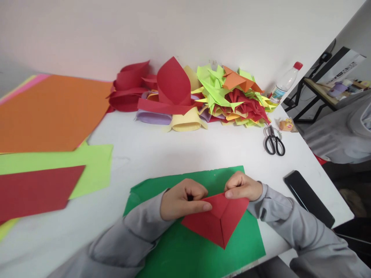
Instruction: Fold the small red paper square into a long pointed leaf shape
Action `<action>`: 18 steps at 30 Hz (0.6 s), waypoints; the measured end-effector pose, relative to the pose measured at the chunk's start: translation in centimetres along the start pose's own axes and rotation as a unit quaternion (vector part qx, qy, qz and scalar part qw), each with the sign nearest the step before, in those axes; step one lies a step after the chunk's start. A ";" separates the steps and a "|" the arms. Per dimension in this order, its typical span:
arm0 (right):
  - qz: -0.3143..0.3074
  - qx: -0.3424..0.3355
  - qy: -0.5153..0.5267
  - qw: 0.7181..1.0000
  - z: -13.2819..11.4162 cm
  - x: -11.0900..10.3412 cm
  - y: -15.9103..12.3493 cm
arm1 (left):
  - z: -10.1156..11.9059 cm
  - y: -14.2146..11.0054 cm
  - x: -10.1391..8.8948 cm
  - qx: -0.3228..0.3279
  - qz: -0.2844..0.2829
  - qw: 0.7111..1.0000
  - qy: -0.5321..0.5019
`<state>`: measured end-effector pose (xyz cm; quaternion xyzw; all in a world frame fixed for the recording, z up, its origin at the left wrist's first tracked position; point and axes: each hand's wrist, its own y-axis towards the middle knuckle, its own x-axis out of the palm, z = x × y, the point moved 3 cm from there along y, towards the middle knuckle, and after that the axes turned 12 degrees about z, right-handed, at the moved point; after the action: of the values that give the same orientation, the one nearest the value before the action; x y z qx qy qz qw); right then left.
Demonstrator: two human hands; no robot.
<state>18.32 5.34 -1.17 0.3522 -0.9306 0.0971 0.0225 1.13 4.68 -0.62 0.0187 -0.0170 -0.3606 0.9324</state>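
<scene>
A folded piece of red paper [210, 222] is held between my two hands, its point toward me and crease lines meeting near its middle. My left hand [184, 199] pinches its upper left edge, thumb on top and fingers curled behind. At the upper right edge my right hand [242, 186] grips it the same way, thumb on top. Beneath lies a green sheet [185, 253] on the white table [116, 231]. The undersides of the fingers are hidden.
Orange sheets [55, 116], a lime sheet [95, 164] and a red sheet [37, 191] lie left. Along the wall are rolled red paper shapes [174, 83] and folded stars [214, 88]. Scissors [274, 143], a bottle [284, 84], a snack packet [286, 124] and a phone [308, 197] sit right.
</scene>
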 end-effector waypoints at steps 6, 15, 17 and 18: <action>0.007 0.026 0.012 1.000 0.0 -0.2 0.0 | 0.1 0.0 0.1 -0.017 -0.011 0.999 0.034; 0.006 0.037 0.012 0.999 0.1 -0.4 0.1 | -0.5 0.0 0.4 0.027 -0.019 0.995 0.091; 0.004 0.030 0.001 1.000 0.0 -0.3 0.1 | -0.7 -0.1 0.5 0.044 -0.003 0.991 0.124; 0.001 0.026 -0.004 1.000 -0.1 -0.2 0.1 | -0.7 -0.1 0.6 0.051 0.003 0.989 0.137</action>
<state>18.45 5.56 -1.14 0.3525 -0.9281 0.1196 0.0102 1.53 4.21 -1.36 0.1154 0.0919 -0.3508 0.9247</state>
